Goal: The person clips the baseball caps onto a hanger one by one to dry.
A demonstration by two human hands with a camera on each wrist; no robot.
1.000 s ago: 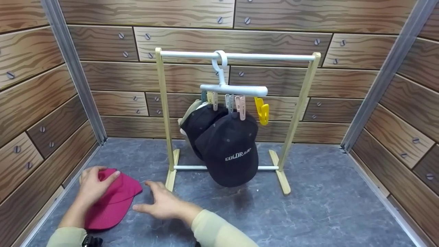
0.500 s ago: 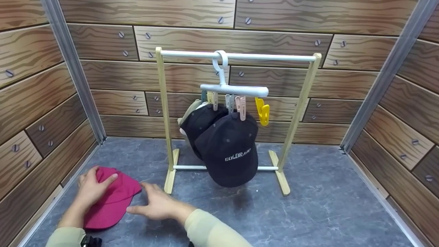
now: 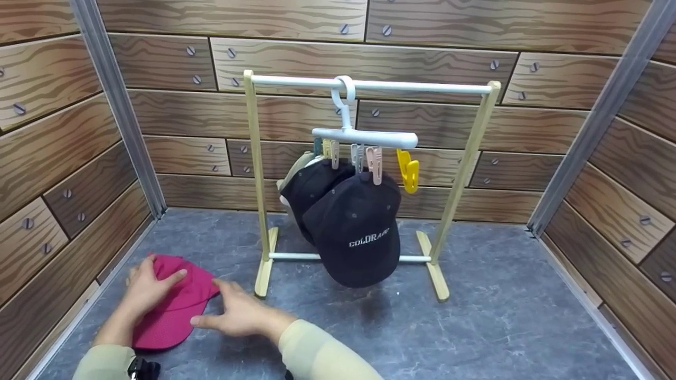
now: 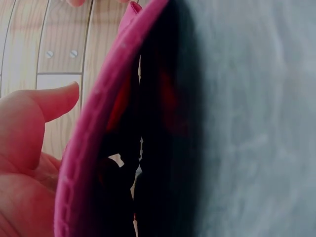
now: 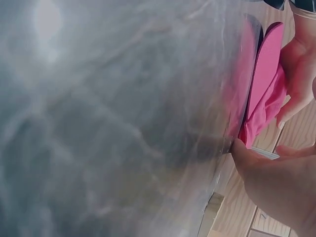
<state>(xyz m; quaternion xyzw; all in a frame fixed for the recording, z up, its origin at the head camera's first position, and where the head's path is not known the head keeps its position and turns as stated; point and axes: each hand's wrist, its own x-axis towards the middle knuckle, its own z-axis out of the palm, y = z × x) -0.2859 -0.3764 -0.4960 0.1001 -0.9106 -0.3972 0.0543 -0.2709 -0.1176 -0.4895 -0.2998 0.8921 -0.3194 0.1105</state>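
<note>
A crimson baseball cap [image 3: 182, 303] lies on the grey floor at front left in the head view, its brim toward the person. My left hand [image 3: 147, 290] rests on the left side of its crown, thumb extended. In the left wrist view the cap's stitched brim [image 4: 94, 123] hides part of the left hand [image 4: 24, 143]. My right hand [image 3: 243, 311] touches the cap's right corner with its fingertips; the thumb is spread toward the brim. The right wrist view shows the right hand [image 5: 281, 185] low beside the cap [image 5: 266, 81].
A wooden-ended rack [image 3: 256, 169] stands behind the hands. From its top bar hangs a white hanger [image 3: 369, 137] with several clothes pegs holding several caps, a black cap [image 3: 359, 227] in front. One yellow peg [image 3: 408, 171] holds nothing. Wood-patterned walls [image 3: 68, 221] enclose the floor.
My right hand has moved left until its fingertips meet the cap's right corner. The left hand has stayed on the crown. The head view has shifted slightly.
</note>
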